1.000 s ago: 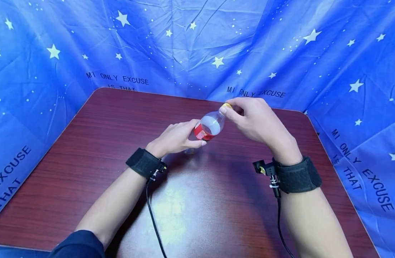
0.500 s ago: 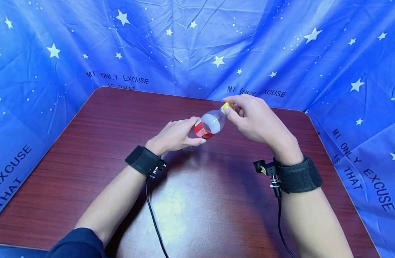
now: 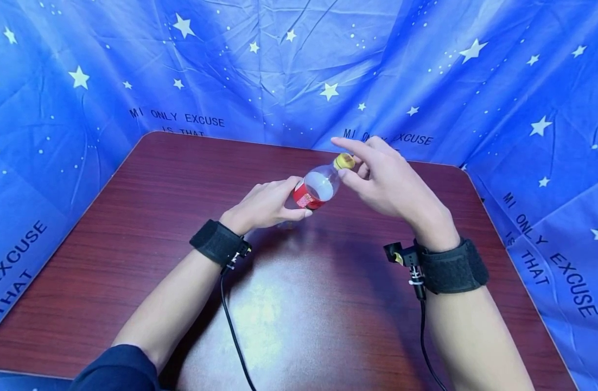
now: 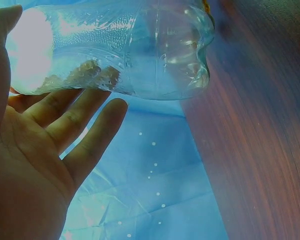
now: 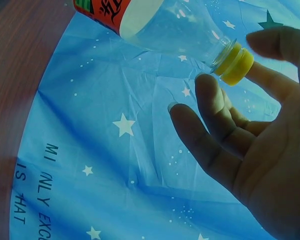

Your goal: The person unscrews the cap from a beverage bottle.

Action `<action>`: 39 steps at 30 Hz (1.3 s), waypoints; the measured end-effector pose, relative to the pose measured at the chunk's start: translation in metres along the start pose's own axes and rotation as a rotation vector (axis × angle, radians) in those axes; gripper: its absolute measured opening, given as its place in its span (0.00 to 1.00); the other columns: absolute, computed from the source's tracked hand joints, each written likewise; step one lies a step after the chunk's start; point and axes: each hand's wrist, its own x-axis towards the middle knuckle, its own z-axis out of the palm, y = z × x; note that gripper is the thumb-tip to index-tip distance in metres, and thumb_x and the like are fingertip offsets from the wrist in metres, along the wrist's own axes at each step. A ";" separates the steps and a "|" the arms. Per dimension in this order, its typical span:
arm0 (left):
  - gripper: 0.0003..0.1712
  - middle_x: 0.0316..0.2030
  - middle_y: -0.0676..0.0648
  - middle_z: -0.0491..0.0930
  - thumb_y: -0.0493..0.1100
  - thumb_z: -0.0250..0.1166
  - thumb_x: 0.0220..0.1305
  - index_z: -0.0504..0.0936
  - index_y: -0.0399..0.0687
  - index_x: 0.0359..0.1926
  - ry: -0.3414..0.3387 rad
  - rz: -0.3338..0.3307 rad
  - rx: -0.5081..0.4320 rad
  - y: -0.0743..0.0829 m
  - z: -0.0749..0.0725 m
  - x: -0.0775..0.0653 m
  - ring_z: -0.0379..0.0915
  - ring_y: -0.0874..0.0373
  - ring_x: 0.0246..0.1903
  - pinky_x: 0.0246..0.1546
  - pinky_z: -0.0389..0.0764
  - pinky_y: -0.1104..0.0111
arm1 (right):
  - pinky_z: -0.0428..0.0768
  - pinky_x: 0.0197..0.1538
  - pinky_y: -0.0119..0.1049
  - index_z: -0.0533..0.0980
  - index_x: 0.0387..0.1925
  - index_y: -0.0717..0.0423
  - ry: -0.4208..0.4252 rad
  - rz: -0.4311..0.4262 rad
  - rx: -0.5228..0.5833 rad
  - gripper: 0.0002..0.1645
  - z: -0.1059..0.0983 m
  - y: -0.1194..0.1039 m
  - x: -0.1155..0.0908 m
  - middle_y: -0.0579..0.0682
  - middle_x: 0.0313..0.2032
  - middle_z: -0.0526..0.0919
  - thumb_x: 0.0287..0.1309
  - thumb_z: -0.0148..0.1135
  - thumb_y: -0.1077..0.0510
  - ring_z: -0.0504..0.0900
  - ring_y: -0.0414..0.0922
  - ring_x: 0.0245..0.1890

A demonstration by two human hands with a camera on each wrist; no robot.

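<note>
A clear plastic bottle (image 3: 323, 182) with a red label and a yellow cap (image 3: 344, 161) tilts up toward the right in the head view. My left hand (image 3: 262, 206) grips it around its body, thumb on the near side. In the left wrist view the bottle's ridged lower end (image 4: 185, 55) juts out past the fingers. My right hand (image 3: 389, 171) is at the cap with its fingers spread, index finger raised above it. From the right wrist, the thumb and fingers (image 5: 207, 95) surround the yellow cap (image 5: 235, 65) loosely, and the cap sits on the bottle's neck.
Below lies a dark red wood-grain table (image 3: 133, 217) with rounded corners. A blue star-printed cloth (image 3: 279, 70) hangs around its back and sides. Each wrist wears a black strap (image 3: 450, 266) with a small camera, and black cables (image 3: 230, 331) trail toward me.
My right hand's fingers have loosened from the cap and spread, the index finger lifting up and away, leaving more of the cap showing. The left hand and bottle stay nearly still.
</note>
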 end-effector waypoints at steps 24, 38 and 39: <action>0.41 0.39 0.60 0.74 0.74 0.59 0.52 0.67 0.56 0.59 0.008 0.013 0.005 -0.005 0.001 -0.001 0.72 0.65 0.36 0.32 0.73 0.66 | 0.70 0.37 0.38 0.79 0.50 0.52 0.098 0.054 -0.006 0.23 0.005 0.004 0.008 0.44 0.34 0.77 0.62 0.56 0.42 0.74 0.41 0.32; 0.39 0.39 0.60 0.73 0.72 0.60 0.53 0.66 0.57 0.59 0.007 -0.004 -0.020 -0.007 0.001 -0.001 0.75 0.61 0.38 0.33 0.73 0.66 | 0.73 0.42 0.45 0.68 0.64 0.48 0.040 0.119 -0.064 0.41 0.002 0.000 0.008 0.46 0.42 0.75 0.57 0.51 0.28 0.78 0.45 0.39; 0.39 0.39 0.61 0.73 0.72 0.60 0.53 0.66 0.57 0.59 0.008 -0.001 -0.019 -0.007 0.001 -0.001 0.75 0.61 0.38 0.33 0.73 0.65 | 0.72 0.42 0.45 0.68 0.64 0.48 0.043 0.136 -0.074 0.42 0.002 0.000 0.009 0.46 0.41 0.76 0.57 0.50 0.27 0.78 0.44 0.39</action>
